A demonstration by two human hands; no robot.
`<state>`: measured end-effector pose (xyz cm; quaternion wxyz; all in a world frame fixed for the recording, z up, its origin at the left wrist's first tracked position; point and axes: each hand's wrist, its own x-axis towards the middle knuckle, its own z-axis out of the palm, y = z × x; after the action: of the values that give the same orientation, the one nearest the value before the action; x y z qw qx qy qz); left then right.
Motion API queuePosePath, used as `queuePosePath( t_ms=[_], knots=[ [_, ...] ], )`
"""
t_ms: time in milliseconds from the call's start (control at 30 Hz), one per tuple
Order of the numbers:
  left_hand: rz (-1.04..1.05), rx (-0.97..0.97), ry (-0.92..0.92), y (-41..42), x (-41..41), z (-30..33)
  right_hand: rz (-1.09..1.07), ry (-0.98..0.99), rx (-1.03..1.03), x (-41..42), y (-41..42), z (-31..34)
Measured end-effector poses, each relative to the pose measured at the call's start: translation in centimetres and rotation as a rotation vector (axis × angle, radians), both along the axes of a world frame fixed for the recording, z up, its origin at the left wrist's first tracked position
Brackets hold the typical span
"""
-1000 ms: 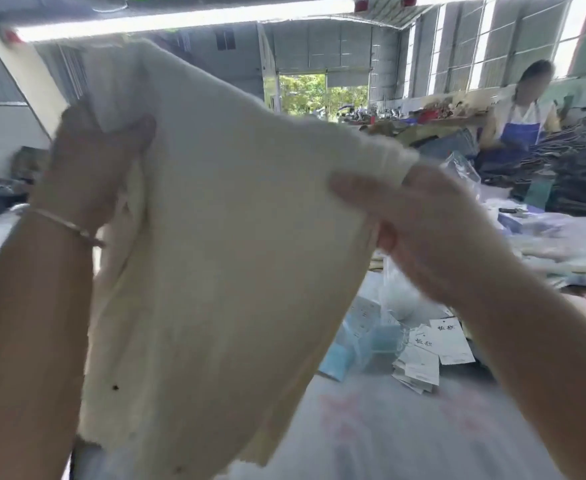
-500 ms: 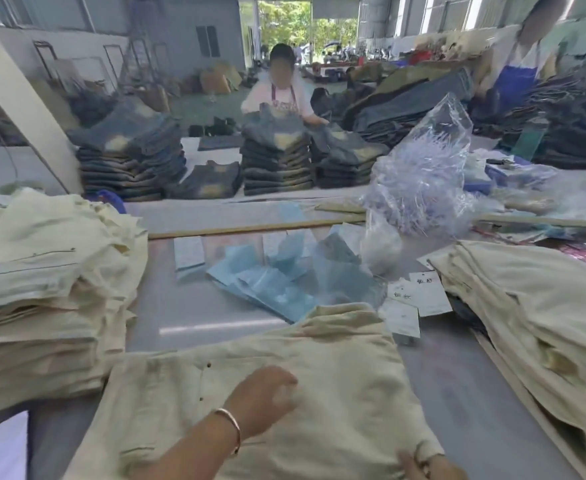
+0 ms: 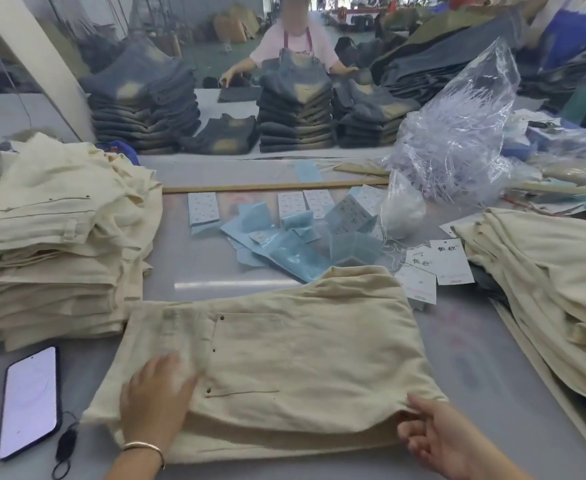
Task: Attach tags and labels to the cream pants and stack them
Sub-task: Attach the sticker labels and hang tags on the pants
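Folded cream pants (image 3: 284, 368) lie flat at the near edge of the desk (image 3: 194, 258), directly before me, pocket side up with its dark rivets showing. My left hand (image 3: 156, 400), a thin bangle (image 3: 142, 446) on its wrist, rests palm down on the left part of the pants with fingers spread and fairly straight. My right hand (image 3: 433, 431) pinches the near right corner of the pants between thumb and curled fingers, lifting that edge slightly. A stack of cream pants (image 3: 52, 244) stands at the left edge of the desk; a looser pile of cream pants (image 3: 548, 282) slopes along the right edge. Blue labels (image 3: 284, 237) lie scattered at mid-desk beyond the folded pair, and white hang tags (image 3: 437, 263) lie just to their right, between the labels and the right pile. A lit phone (image 3: 30, 401) with a black cord lies at the near left corner. A clear plastic bag (image 3: 458, 126) sits toward the far right. Stacks of dark jeans (image 3: 295, 109) line the far side.
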<state>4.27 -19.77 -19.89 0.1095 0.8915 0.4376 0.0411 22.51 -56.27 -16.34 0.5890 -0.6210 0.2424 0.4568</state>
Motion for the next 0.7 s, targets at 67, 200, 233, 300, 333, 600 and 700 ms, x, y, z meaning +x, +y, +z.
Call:
queuePosePath(
  t_ms=[67, 200, 233, 300, 333, 600, 700],
  knots=[
    [0.181, -0.045, 0.029, 0.5, -1.4, 0.1, 0.031, -0.079, -0.080, -0.4, 0.6, -0.4],
    [0.193, -0.095, 0.028, -0.1, -0.7, 0.1, 0.042, -0.172, -0.169, 0.1, 1.1, -0.2],
    [0.181, -0.160, -0.070, -0.4, -0.2, 0.0, 0.045, -0.190, -0.178, 0.2, 1.1, -0.1],
    [0.197, -0.280, -0.248, -0.6, 0.4, 0.1, 0.128, -0.190, -0.215, 0.3, 0.9, 0.1],
    [0.218, -0.333, -0.307, -0.4, 0.4, 0.1, 0.186, -0.165, -0.233, 0.4, 0.5, 0.3],
    [0.263, -0.644, -0.637, 2.6, -2.3, 0.9, 0.605, -0.286, -0.129, -1.8, 4.6, 4.3],
    [0.149, -0.438, -0.627, 1.6, -2.5, 2.1, 0.597, -0.575, -0.073, -3.8, 11.2, 4.3]
  ],
)
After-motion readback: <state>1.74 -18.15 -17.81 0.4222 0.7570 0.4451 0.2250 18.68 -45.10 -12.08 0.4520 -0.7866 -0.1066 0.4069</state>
